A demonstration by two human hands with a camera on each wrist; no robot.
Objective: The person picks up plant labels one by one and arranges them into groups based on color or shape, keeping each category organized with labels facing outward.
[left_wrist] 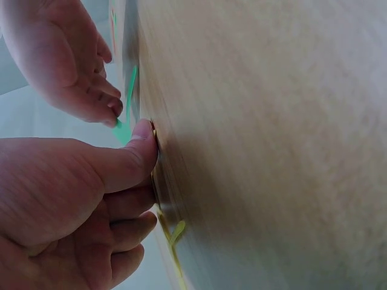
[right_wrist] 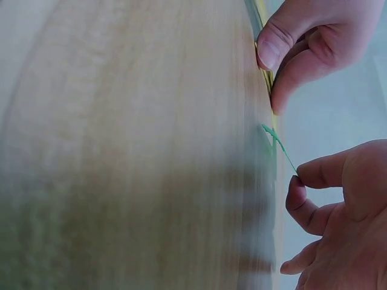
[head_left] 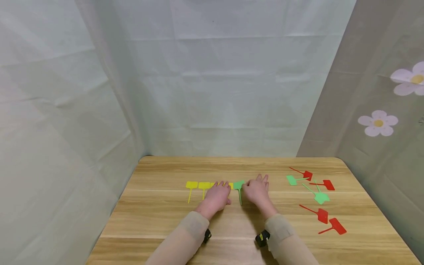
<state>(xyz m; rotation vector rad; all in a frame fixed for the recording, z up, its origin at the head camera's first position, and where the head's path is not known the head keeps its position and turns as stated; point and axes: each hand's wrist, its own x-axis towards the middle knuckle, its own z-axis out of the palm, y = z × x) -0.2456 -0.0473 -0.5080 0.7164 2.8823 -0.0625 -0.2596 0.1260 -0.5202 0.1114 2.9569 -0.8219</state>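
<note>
Yellow T-shaped plant labels [head_left: 191, 184] stand side by side in a row on the table, heads at the back, stems toward me. My left hand [head_left: 217, 197] lies over the right part of that row, thumb and fingertips pressing down at a yellow label and partly hiding it. At the row's right end is a green plant label [head_left: 239, 186], its stem toward me. My right hand [head_left: 257, 191] pinches this label's head at its right edge between thumb and index finger. In the right wrist view the green label [right_wrist: 283, 148] is tilted, its pinched edge raised off the table.
On the right of the wooden table [head_left: 232, 224] lie loose red plant labels [head_left: 322, 215] and green plant labels [head_left: 321, 198], some overlapping, pointing various ways. Pale cloth [head_left: 218, 92] hangs behind the table and at both sides. A black wrist camera [head_left: 262, 238] sits under my right sleeve.
</note>
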